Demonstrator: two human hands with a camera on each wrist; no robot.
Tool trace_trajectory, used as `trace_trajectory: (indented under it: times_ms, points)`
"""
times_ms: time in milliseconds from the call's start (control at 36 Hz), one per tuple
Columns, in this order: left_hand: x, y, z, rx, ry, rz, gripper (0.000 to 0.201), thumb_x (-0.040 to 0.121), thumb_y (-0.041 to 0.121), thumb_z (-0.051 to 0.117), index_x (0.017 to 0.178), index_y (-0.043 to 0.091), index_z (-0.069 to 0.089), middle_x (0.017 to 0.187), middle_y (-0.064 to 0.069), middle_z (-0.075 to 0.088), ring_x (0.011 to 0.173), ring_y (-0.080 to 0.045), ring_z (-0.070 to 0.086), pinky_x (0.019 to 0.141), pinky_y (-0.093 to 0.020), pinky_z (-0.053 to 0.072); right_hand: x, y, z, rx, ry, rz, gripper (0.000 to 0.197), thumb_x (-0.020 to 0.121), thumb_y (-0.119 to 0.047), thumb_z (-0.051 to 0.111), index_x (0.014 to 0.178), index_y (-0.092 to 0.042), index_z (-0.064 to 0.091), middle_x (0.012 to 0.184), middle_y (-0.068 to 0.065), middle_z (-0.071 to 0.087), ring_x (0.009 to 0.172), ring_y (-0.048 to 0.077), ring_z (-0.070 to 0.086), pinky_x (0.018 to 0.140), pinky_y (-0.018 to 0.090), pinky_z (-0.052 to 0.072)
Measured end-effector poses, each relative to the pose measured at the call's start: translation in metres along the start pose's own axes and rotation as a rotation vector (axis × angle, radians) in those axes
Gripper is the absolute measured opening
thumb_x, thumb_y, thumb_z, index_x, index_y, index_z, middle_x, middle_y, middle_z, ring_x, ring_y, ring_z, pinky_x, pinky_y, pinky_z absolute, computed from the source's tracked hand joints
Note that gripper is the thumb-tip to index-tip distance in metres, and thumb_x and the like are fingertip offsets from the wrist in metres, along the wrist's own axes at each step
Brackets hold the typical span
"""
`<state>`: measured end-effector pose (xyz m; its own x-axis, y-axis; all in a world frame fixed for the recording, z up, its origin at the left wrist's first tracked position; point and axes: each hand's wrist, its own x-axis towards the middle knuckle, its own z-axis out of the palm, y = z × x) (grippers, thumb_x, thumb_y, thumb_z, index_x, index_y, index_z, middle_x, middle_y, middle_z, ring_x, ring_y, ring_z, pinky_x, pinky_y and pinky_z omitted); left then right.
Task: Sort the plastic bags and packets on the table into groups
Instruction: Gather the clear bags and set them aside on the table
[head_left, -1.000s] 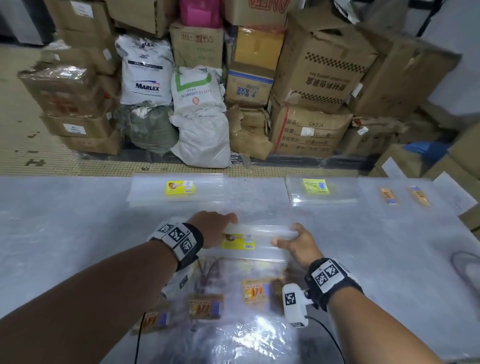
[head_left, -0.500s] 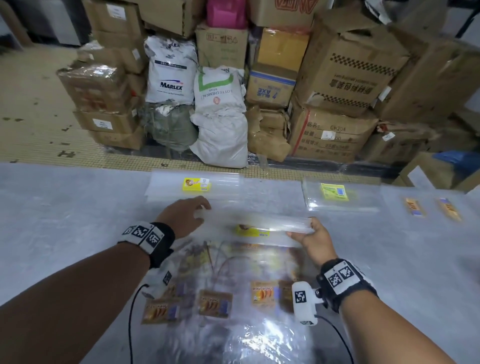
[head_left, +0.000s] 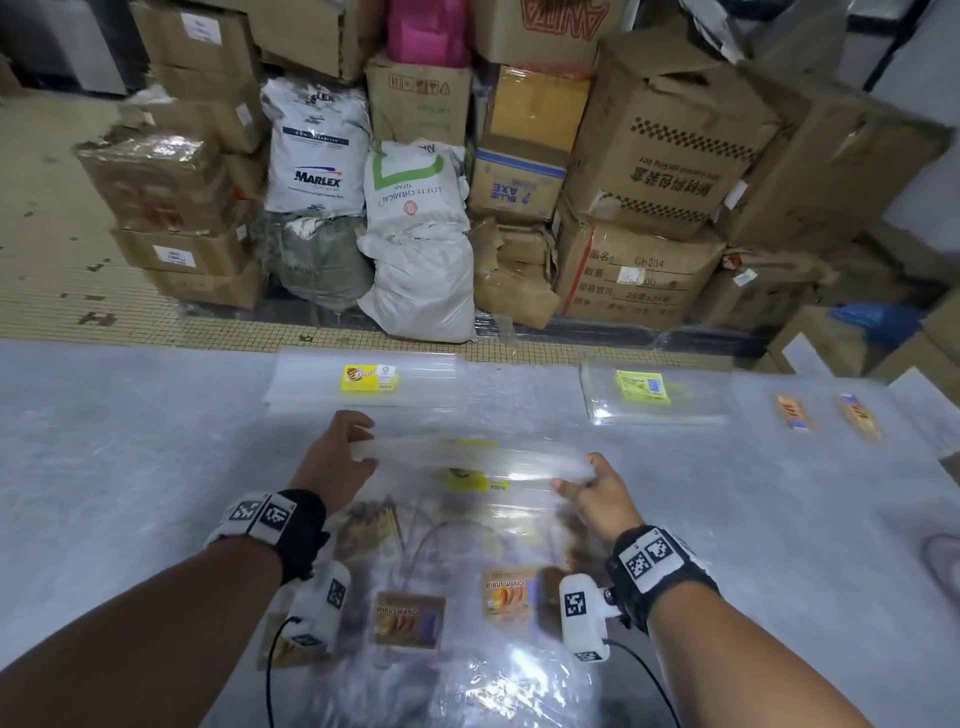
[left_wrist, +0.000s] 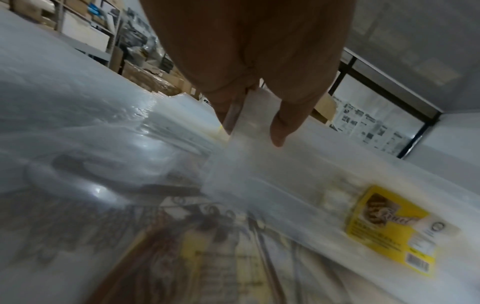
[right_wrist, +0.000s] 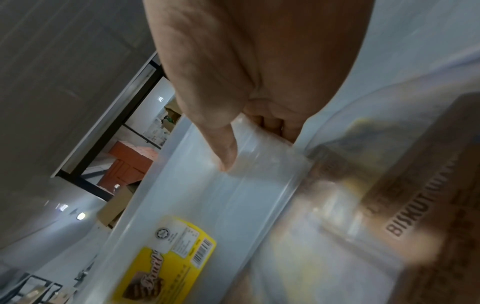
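Clear plastic packet (head_left: 470, 460), yellow-labelled: light, limp, probably slippery. Left hand (head_left: 336, 460) and right hand (head_left: 597, 491) each pinch one end; support both ends.

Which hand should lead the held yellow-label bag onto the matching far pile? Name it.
Left. The left hand pinches the bag just below the yellow-label pile; the right hand is farther off, nearer the green-label pile.
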<state>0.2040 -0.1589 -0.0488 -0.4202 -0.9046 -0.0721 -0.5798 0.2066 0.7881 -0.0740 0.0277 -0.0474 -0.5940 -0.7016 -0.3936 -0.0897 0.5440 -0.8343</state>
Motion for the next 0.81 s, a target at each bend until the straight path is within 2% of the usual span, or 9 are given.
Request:
trace_trajectory:
  times_ms: [111,250,306,417,528,556,667,750,806]
  points:
    - [0.006,-0.006,-0.004,-0.110,0.012,-0.050,0.050,0.081,0.001,0.076,0.113,0.027,0.046,0.106,-0.002,0.059,0.097,-0.023,0.056,0.060,-0.012,0.042,0.002,-0.002,-0.002,-0.004,0.019,-0.024,0.040,0.091,-0.014,0.068,0.117,-0.019,0.039,0.085,0.012,0.050,0.076,0.022,0.050,0.058,0.022,0.042]
    - [0.009,-0.014,-0.004,-0.216,0.030,-0.142,0.059,0.077,0.002,0.081,0.122,0.021,0.048,0.108,-0.009,0.052,0.098,-0.023,0.051,0.086,-0.030,0.041,0.007,0.013,-0.001,-0.025,0.000,0.003,0.033,0.089,-0.018,0.071,0.110,-0.022,0.047,0.093,0.018,0.065,0.078,0.028,0.062,0.078,0.036,0.053]
    - [0.009,-0.016,-0.003,-0.270,0.019,-0.184,0.062,0.077,0.003,0.081,0.128,0.016,0.047,0.113,-0.011,0.050,0.102,-0.022,0.049,0.088,-0.032,0.041,0.015,0.022,0.000,-0.042,0.002,0.030,0.035,0.086,-0.028,0.074,0.108,-0.031,0.047,0.101,0.018,0.068,0.092,0.033,0.066,0.093,0.045,0.051]
    - [0.011,-0.022,0.007,-0.355,-0.004,-0.256,0.062,0.076,0.011,0.084,0.122,0.014,0.043,0.120,-0.014,0.051,0.103,-0.031,0.055,0.081,-0.037,0.044,0.033,0.043,0.002,-0.036,-0.007,0.047,0.044,0.066,-0.055,0.074,0.100,-0.046,0.047,0.102,0.007,0.070,0.093,0.028,0.068,0.096,0.050,0.050]
    - [0.011,-0.023,0.021,-0.343,0.008,-0.267,0.057,0.089,0.015,0.072,0.133,0.005,0.037,0.128,-0.021,0.053,0.110,-0.043,0.057,0.088,-0.051,0.048,0.017,0.024,0.007,-0.064,0.019,0.046,0.044,0.079,-0.043,0.074,0.109,-0.043,0.042,0.109,0.006,0.066,0.099,0.026,0.064,0.098,0.047,0.048]
    - [0.011,-0.020,0.023,-0.345,0.008,-0.257,0.055,0.091,0.014,0.068,0.134,0.007,0.034,0.123,-0.019,0.053,0.110,-0.039,0.057,0.088,-0.046,0.048,0.011,0.016,0.008,-0.055,0.025,0.039,0.045,0.083,-0.037,0.073,0.113,-0.039,0.040,0.112,0.007,0.065,0.101,0.026,0.063,0.099,0.046,0.047]
    - [0.009,-0.012,0.028,-0.318,-0.002,-0.211,0.039,0.096,0.014,0.059,0.120,0.020,0.028,0.089,-0.009,0.048,0.063,-0.021,0.047,0.055,-0.030,0.041,0.005,0.000,0.007,0.043,0.064,0.031,0.045,0.091,-0.021,0.067,0.124,-0.026,0.037,0.111,0.003,0.056,0.104,0.023,0.056,0.101,0.039,0.045]
    - [0.008,-0.014,0.030,-0.278,0.016,-0.168,0.039,0.096,0.008,0.059,0.116,0.018,0.027,0.094,-0.008,0.046,0.063,-0.014,0.044,0.058,-0.025,0.040,0.009,0.009,0.006,0.026,0.106,0.011,0.051,0.081,-0.038,0.072,0.120,-0.038,0.040,0.114,0.001,0.061,0.102,0.023,0.062,0.099,0.047,0.048]
    - [0.003,-0.015,0.032,-0.229,0.001,-0.166,0.042,0.094,0.007,0.061,0.117,0.018,0.026,0.094,-0.003,0.046,0.064,-0.011,0.045,0.050,-0.015,0.041,0.006,0.015,0.007,0.018,0.114,0.030,0.055,0.077,-0.040,0.074,0.120,-0.042,0.040,0.109,0.006,0.067,0.089,0.021,0.066,0.088,0.042,0.055]
